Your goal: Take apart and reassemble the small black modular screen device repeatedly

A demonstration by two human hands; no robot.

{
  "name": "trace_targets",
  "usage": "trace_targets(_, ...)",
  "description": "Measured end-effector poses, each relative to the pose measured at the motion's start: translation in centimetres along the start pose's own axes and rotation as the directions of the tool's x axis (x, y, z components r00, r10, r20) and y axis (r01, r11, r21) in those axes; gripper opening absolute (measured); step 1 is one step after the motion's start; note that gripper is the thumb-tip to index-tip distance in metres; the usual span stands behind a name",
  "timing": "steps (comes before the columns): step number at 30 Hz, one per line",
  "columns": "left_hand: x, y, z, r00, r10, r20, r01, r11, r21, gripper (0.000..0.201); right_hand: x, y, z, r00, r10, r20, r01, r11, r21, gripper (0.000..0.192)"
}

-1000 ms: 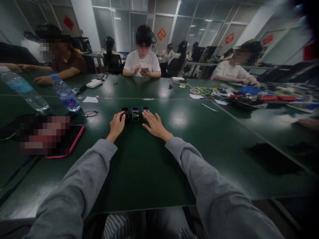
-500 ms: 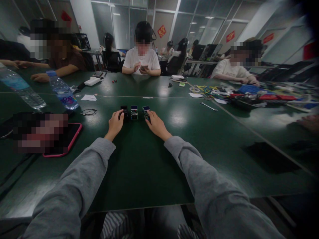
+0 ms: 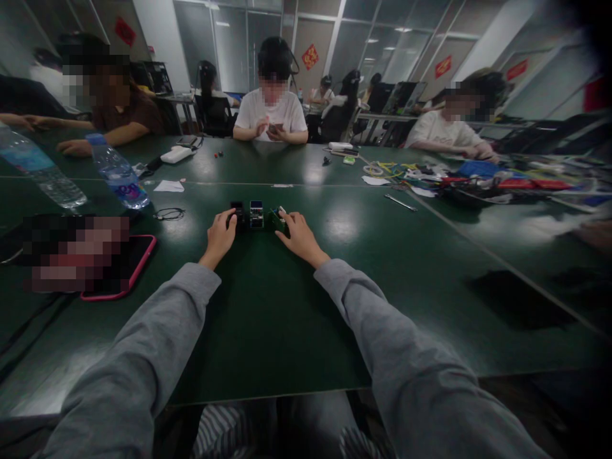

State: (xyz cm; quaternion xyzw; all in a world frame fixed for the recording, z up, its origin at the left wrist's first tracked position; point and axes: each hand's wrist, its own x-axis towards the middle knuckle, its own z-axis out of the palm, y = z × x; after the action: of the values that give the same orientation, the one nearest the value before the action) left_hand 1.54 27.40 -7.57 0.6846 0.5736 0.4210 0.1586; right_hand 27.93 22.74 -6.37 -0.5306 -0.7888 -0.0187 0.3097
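Observation:
Three small dark blocks stand in a row on the green table (image 3: 268, 306). My left hand (image 3: 220, 236) curls around the left block (image 3: 238, 215), its fingers touching it. The middle block (image 3: 256, 215) stands free between my hands, a pale top showing. My right hand (image 3: 297, 234) grips the right block (image 3: 277, 218), which is tipped over on its side under my fingertips. Both grey sleeves reach in from the bottom of the head view.
A pink-edged phone (image 3: 125, 264) lies to the left, with two water bottles (image 3: 116, 172) and a black cable loop (image 3: 168, 213) beyond. A metal tool (image 3: 400, 203) and a heap of coloured cables and parts (image 3: 478, 178) lie at right. Several people sit across the table.
My right hand went from flat beside the right block to closing on it and tipping it over. My left hand stayed on the left block.

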Motion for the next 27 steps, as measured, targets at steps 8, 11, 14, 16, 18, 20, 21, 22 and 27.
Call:
trace_targets(8, 0.0, -0.1, 0.0, 1.0, -0.001, 0.004, 0.001, 1.0, -0.005, 0.041, 0.6, 1.0, 0.3, 0.979, 0.203, -0.036, -0.194, 0.965, 0.174, 0.044)
trace_targets(11, 0.0, -0.1, 0.0, 1.0, -0.002, 0.005, 0.002, 1.0, -0.011, 0.042, 0.8, 1.4, 0.4, 0.939, 0.34, -0.052, -0.33, 0.933, 0.144, 0.042)
trace_targets(14, -0.1, 0.0, -0.1, 1.0, -0.005, 0.004, 0.005, 1.0, -0.017, 0.041, 0.7, 1.5, 0.4, 0.921, 0.377, -0.1, -0.359, 0.919, 0.162, 0.048)
trace_targets(16, -0.1, 0.2, -0.2, 1.0, -0.009, 0.006, 0.01, 1.0, -0.019, 0.041, 0.5, 1.5, 0.5, 0.938, 0.327, -0.116, -0.31, 0.939, 0.146, 0.056)
trace_targets(18, -0.2, 0.3, -0.3, 1.0, -0.017, 0.015, 0.018, 1.0, -0.014, 0.041, 0.4, 1.5, 0.5, 0.962, 0.255, -0.098, -0.247, 0.965, 0.091, 0.061)
trace_targets(20, -0.2, 0.4, -0.4, 0.999, -0.026, 0.023, 0.027, 1.0, -0.006, 0.042, 0.3, 1.4, 0.5, 0.976, 0.206, -0.074, -0.203, 0.978, 0.049, 0.057)
trace_targets(21, -0.2, 0.3, -0.4, 0.999, -0.028, 0.024, 0.028, 1.0, -0.004, 0.043, 0.2, 1.3, 0.4, 0.978, 0.196, -0.07, -0.193, 0.98, 0.048, 0.055)
trace_targets(22, -0.2, 0.3, -0.3, 0.999, -0.024, 0.024, 0.025, 1.0, -0.004, 0.043, 0.0, 1.2, 0.1, 0.979, 0.194, -0.068, -0.19, 0.98, 0.061, 0.053)
trace_targets(27, 0.0, 0.0, -0.1, 1.0, 0.018, -0.001, -0.018, 0.999, -0.027, 0.04, -3.7, 0.8, -3.3, 0.985, 0.171, -0.005, -0.167, 0.97, 0.178, 0.053)
